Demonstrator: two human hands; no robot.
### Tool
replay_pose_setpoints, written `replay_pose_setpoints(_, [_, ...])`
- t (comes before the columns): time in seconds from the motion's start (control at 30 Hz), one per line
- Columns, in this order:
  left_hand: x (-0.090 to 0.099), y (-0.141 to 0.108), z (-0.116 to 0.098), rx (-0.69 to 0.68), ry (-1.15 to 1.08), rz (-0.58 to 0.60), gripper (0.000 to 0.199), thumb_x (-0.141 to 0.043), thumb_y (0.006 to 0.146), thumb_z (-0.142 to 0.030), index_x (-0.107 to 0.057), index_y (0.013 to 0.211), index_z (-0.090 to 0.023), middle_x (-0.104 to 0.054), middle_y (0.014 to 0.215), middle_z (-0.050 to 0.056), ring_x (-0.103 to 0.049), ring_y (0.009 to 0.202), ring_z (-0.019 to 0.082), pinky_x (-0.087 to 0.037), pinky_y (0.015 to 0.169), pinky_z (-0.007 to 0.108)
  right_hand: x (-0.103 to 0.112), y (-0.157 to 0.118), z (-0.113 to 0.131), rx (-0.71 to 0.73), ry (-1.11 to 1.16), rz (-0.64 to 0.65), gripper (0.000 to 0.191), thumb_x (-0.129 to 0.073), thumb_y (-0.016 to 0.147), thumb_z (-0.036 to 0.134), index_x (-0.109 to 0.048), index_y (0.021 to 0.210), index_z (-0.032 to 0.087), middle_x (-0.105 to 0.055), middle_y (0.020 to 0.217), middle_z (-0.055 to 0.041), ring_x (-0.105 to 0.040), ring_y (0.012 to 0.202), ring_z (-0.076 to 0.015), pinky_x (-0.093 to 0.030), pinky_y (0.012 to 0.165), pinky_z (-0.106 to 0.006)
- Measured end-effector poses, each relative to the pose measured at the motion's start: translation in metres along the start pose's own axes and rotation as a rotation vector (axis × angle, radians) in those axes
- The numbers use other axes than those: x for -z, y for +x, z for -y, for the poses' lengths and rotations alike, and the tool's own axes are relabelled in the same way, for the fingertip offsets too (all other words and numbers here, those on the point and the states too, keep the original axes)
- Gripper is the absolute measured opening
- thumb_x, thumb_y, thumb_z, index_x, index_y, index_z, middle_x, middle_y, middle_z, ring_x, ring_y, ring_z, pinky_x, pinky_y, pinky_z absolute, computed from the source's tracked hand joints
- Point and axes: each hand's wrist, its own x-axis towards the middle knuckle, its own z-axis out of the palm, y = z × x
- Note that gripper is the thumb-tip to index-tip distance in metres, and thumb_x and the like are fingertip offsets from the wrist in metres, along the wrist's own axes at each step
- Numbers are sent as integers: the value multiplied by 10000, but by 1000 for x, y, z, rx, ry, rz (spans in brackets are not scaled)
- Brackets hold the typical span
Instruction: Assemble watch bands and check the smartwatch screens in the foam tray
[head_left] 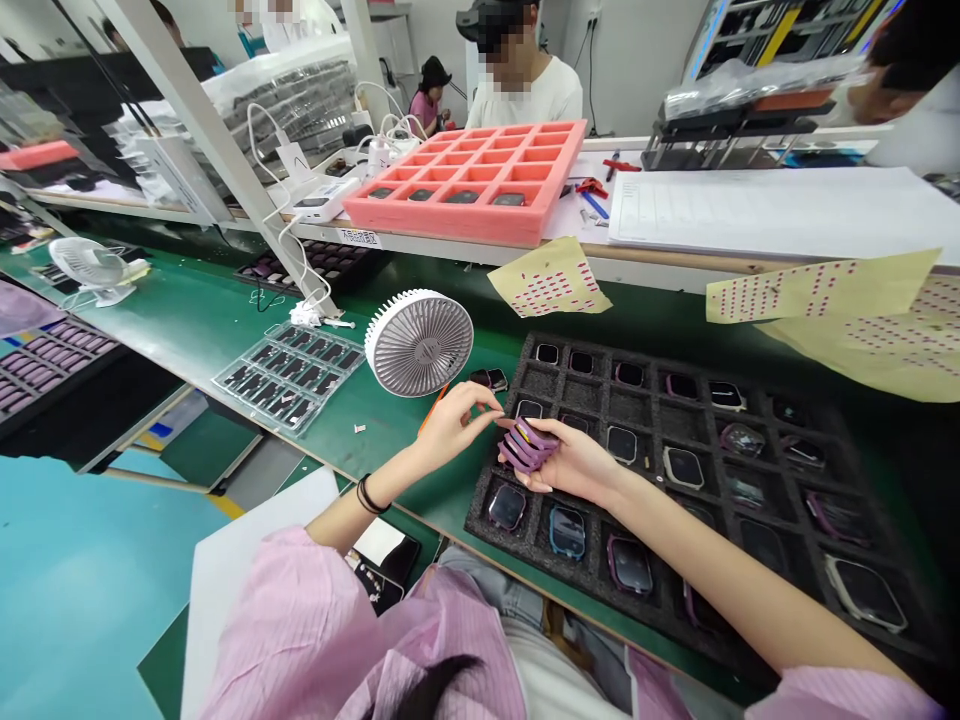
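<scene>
My right hand (570, 462) cradles a small stack of purple curved pieces (529, 445), possibly watch parts, against its palm and fingers. My left hand (454, 425) reaches in from the left, a black cord bracelet on its wrist, with its fingertips at the stack's upper edge. Both hands are over the left part of a black foam tray (817, 520). Its square cells hold several smartwatch-like bodies with dark glass, such as a blue-edged one (566, 532). An orange stick (433, 407) shows partly behind my left hand.
A white desk fan (418, 343) stands just beyond my left hand. To its left lies a clear tray of dark parts (289, 378). Yellow sheets dotted with red labels (551, 280) lie near the bench edge. A pink foam tray (465, 180) sits on the raised shelf ahead.
</scene>
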Motion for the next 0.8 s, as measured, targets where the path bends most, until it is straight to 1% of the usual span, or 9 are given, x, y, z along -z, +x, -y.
replay_pose_setpoints(0.03, [3,-1,-9,-123,-66,-33,81,-604,878,-225,-650,900,-162,-676,906,64,-624,848,144,-519,671,234,-1,-1,0,-8,-2,37,305,-361,917,319,-591,976,127,-697,772,-121,-599,499,-181,-361,407,-254])
replay_pose_setpoints(0.1, [7,-2,-24,-304,-136,-61,66,-603,876,-180,-658,907,-161,-693,889,64,-646,836,132,-540,705,235,-3,-3,-1,-16,-2,112,341,-359,916,337,-614,866,115,-693,761,-126,-591,501,-175,-353,402,-248])
replay_pose_setpoints(0.13, [8,-2,-29,-362,-150,-74,69,-605,872,-155,-661,913,-158,-699,888,66,-656,839,130,-549,738,240,-4,-4,-1,-18,-1,142,352,-364,914,346,-620,839,115,-693,759,-125,-587,502,-173,-349,401,-244])
replay_pose_setpoints(0.2, [7,0,-34,-420,-163,-102,84,-615,860,-123,-663,922,-152,-704,879,70,-668,838,129,-557,768,243,-6,-6,-2,-20,4,181,360,-382,906,365,-628,820,116,-691,761,-119,-582,505,-169,-344,401,-239])
replay_pose_setpoints(0.43, [2,3,-39,-493,-221,-152,108,-653,825,-89,-668,908,-155,-707,837,61,-669,797,128,-557,732,246,-15,-11,-4,-48,22,228,379,-414,891,404,-637,857,99,-680,797,-132,-581,532,-166,-336,393,-231])
replay_pose_setpoints(0.6, [7,7,-42,-528,-225,-141,83,-664,827,-122,-684,890,-171,-706,810,50,-654,787,137,-533,755,289,-21,-15,-4,-92,56,283,407,-429,880,415,-643,855,69,-664,744,-116,-589,524,-161,-328,393,-222])
replay_pose_setpoints(0.7, [13,10,-42,-462,-282,-57,28,-706,803,-180,-710,827,-192,-701,796,41,-633,785,143,-513,783,319,-21,-18,-4,-106,63,293,386,-424,885,398,-632,866,73,-680,788,-132,-601,530,-167,-332,392,-224])
replay_pose_setpoints(0.73, [15,11,-42,-414,-322,-13,12,-716,796,-206,-717,798,-195,-695,796,43,-626,784,145,-509,780,323,-21,-19,-3,-106,57,287,376,-420,889,390,-628,871,78,-687,817,-142,-606,534,-171,-336,393,-227])
replay_pose_setpoints(0.8, [18,11,-40,-291,-429,87,74,-728,785,-255,-721,751,-190,-669,814,53,-610,785,146,-506,749,315,-21,-20,-2,-108,37,272,361,-408,897,375,-622,880,85,-693,852,-155,-616,543,-176,-347,399,-231])
